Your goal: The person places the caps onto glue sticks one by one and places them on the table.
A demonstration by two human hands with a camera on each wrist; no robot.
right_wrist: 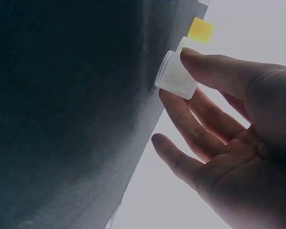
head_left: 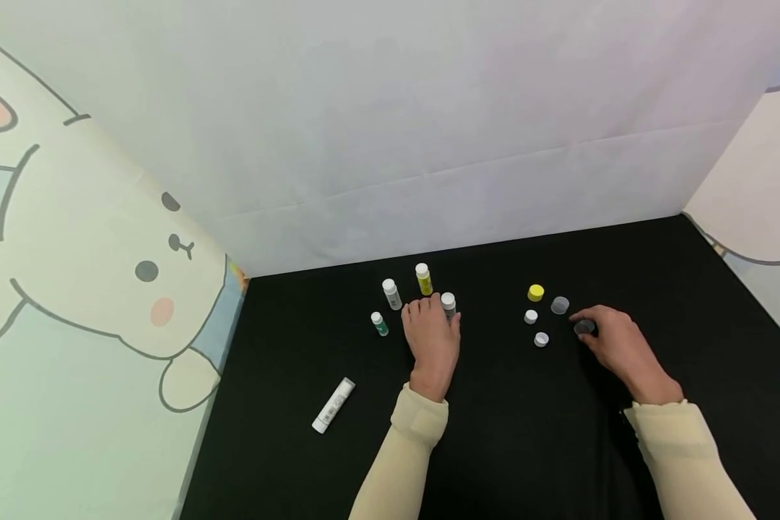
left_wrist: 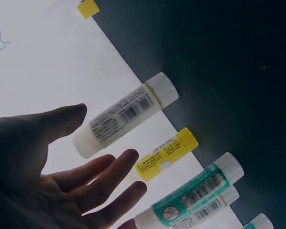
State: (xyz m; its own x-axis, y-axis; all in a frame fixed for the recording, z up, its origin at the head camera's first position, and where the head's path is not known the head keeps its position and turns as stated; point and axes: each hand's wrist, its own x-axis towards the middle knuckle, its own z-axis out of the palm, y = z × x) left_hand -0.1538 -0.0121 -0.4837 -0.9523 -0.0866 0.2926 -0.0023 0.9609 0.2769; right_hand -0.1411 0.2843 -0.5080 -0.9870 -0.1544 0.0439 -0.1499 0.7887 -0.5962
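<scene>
Plastic cap [head_left: 584, 328], translucent: right hand [head_left: 617, 348] pinches its sides; keep it level. Left hand [head_left: 431, 338], spread around the pale bottle [left_wrist: 126, 117]: close evenly to avoid tipping.

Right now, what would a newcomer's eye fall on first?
The bright yellow round plastic cap pops against the black tabletop, right of center in the head view. Next come the white-topped yellow cylindrical tube, standing just beyond the left grip, and the ribbed translucent plastic cap pinched in the right grip.

Blk tbl [head_left: 494, 426] holds glue sticks [head_left: 334, 406] & caps [head_left: 536, 292].
</scene>
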